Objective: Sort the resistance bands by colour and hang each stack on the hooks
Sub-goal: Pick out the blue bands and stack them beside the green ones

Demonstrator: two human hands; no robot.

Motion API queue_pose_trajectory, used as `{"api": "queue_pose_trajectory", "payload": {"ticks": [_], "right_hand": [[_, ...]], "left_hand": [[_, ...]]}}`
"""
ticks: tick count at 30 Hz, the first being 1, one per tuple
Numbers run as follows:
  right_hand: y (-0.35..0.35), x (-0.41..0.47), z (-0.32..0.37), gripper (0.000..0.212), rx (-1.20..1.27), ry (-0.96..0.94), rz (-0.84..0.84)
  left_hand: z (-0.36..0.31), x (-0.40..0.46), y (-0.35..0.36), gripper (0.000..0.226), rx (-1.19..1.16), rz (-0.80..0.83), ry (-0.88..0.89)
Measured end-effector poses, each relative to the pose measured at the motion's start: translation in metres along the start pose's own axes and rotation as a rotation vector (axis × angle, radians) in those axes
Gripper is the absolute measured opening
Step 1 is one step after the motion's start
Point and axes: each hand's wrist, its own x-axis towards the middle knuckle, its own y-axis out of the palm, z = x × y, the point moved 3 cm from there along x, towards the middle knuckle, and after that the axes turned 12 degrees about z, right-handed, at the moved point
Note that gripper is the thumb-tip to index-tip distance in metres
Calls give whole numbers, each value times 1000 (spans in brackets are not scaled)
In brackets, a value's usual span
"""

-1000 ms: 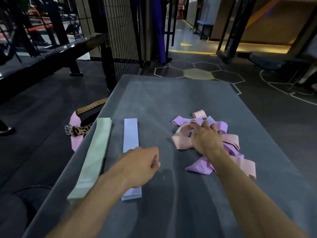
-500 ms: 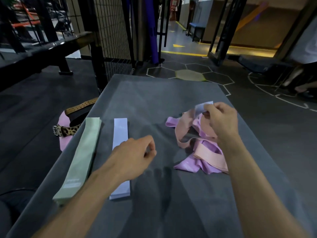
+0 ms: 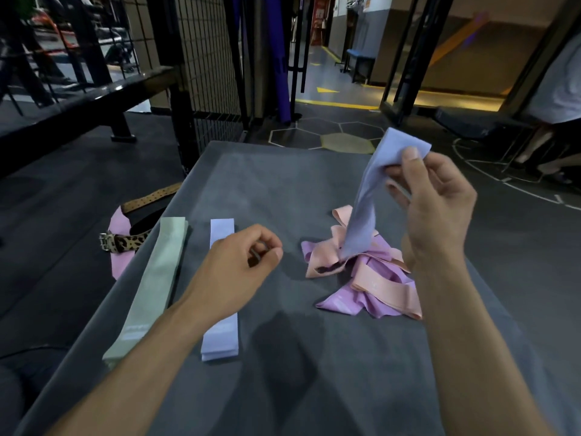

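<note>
My right hand (image 3: 435, 202) pinches the top end of a pale blue band (image 3: 367, 199) and holds it up; its lower end still hangs into the tangled heap of pink and purple bands (image 3: 371, 278) on the right of the grey table (image 3: 283, 184). On the left of the table lie a flat stack of green bands (image 3: 154, 278) and, next to it, a flat stack of pale blue bands (image 3: 221, 335). My left hand (image 3: 239, 269) hovers over the blue stack, fingers curled, holding nothing.
A leopard-print belt (image 3: 124, 242), a tan belt and a pink strap hang off the table's left edge. A black wire-mesh fence (image 3: 204, 58) and a metal frame stand behind the table. A person's legs (image 3: 540, 152) are at the far right.
My right hand has risen from the heap, pulling a pale blue band up out of it. My left hand has stayed above the blue stack.
</note>
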Motion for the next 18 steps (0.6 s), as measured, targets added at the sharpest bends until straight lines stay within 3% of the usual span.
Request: {"api": "queue_pose_trajectory", "payload": {"ticks": [2, 6, 7, 10, 12, 15, 18], "right_hand": [[9, -4, 7, 10, 21, -30, 62], [30, -15, 20, 10, -11, -71, 142], [33, -17, 20, 11, -25, -69, 146], [37, -19, 16, 13, -62, -42, 120], [34, -18, 11, 13, -22, 10, 79], [28, -16, 1, 19, 55, 129, 31], [28, -16, -6, 23, 121, 221, 32]], "left_hand": [[-4, 3, 2, 9, -111, -13, 31], [-18, 7, 13, 60, -275, 180, 94], [-20, 7, 18, 59, -302, 254, 97], [-18, 8, 26, 23, -369, 399, 49], [-7, 5, 27, 10, -338, 458, 8], [3, -5, 31, 17, -325, 621, -65], [7, -10, 34, 17, -383, 638, -120]]}}
